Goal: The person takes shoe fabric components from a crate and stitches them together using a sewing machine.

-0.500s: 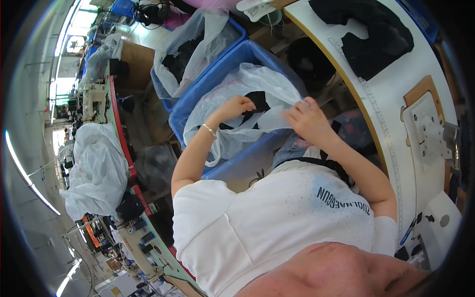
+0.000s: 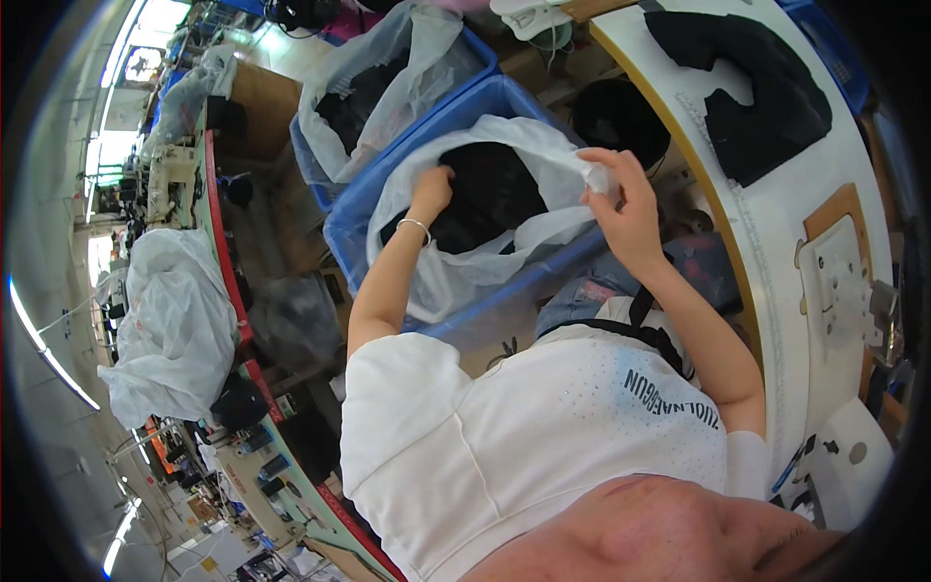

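A translucent white plastic bag [image 2: 543, 145] lines a blue crate [image 2: 344, 233] in front of me. Its mouth is spread wide, showing black cloth [image 2: 495, 189] inside. My right hand [image 2: 628, 209] pinches the bag's gathered rim on the right between thumb and fingers. Over the left side of the opening, my left hand [image 2: 432, 191] reaches in beside the black cloth. Its fingers are curled closed and slightly blurred, and what they hold, if anything, cannot be made out.
Behind stands a second blue crate [image 2: 480, 63] with a bag and dark cloth. A curved white table [image 2: 718, 209] on my right bears a black cut fabric piece [image 2: 766, 107]. To the left, a white plastic bag [image 2: 175, 325] lies on a red-edged bench [image 2: 225, 233].
The bag's mouth has been pulled wider, uncovering much more black cloth. My left hand has moved left and up, my right hand a little right. The view has shifted slightly.
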`<state>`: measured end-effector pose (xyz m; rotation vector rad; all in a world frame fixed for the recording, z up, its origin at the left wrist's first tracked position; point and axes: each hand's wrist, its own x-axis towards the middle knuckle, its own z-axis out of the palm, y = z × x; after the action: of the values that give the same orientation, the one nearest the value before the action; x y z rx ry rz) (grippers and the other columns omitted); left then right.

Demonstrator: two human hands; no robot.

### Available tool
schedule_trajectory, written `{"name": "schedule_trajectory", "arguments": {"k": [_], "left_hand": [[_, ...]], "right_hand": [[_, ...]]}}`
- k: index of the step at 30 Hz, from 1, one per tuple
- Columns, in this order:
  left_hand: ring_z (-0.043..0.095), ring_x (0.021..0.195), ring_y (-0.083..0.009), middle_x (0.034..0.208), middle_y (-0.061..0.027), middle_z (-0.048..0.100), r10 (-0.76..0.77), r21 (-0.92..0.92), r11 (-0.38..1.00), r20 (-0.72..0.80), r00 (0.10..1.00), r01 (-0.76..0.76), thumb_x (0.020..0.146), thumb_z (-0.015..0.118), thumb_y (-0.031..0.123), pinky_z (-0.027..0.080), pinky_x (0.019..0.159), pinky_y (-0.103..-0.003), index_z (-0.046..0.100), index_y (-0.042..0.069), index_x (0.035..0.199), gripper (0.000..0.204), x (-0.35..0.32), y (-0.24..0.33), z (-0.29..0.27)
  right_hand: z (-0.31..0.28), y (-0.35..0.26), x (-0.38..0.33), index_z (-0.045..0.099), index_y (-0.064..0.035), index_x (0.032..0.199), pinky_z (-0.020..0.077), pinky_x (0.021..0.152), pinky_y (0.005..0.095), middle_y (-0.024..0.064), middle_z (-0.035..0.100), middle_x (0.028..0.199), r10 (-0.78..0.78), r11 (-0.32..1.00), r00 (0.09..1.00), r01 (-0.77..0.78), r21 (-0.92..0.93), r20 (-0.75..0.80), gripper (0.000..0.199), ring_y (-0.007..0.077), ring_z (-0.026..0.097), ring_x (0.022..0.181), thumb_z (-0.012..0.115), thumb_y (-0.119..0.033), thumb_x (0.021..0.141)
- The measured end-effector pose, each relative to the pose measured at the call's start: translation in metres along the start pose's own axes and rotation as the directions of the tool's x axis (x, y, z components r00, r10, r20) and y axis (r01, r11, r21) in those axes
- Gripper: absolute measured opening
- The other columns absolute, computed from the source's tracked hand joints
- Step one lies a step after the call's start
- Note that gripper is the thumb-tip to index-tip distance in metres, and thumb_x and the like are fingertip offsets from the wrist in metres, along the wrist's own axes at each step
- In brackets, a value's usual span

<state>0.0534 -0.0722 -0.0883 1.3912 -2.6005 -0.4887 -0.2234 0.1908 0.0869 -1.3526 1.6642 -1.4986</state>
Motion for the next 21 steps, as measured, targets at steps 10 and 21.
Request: {"name": "schedule_trajectory", "arguments": {"k": [10, 21], "left_hand": [[0.039, 0.139, -0.0307, 0.151, -0.0125, 0.041, 0.441, 0.185, 0.852, 0.254, 0.861, -0.490, 0.081, 0.072, 0.020, 0.039, 0.109, -0.044, 0.043, 0.014, 0.145, 0.070, 0.022, 0.054, 0.083], [0.045, 0.133, -0.0319, 0.145, -0.0143, 0.043, 0.336, 0.259, 0.833, 0.465, 0.819, -0.488, 0.065, 0.086, 0.038, 0.039, 0.106, -0.054, 0.041, 0.012, 0.142, 0.094, 0.105, 0.085, 0.133]], "right_hand": [[0.005, -0.018, 0.020, 0.070, -0.0095, 0.106, 0.0426, 0.075, 0.0251, 0.0042, 0.048, 0.095, -0.043, 0.984, 0.999, 0.039, 0.172, 0.018, 0.035, 0.0151, 0.051, 0.085, 0.060, 0.004, 0.075], [0.000, -0.028, 0.030, 0.069, -0.0039, 0.106, 0.0506, 0.073, 0.0242, 0.0062, 0.047, 0.100, -0.077, 0.997, 0.983, 0.077, 0.005, 0.168, 0.030, 0.0137, 0.056, 0.086, 0.056, 0.007, 0.081]]}}
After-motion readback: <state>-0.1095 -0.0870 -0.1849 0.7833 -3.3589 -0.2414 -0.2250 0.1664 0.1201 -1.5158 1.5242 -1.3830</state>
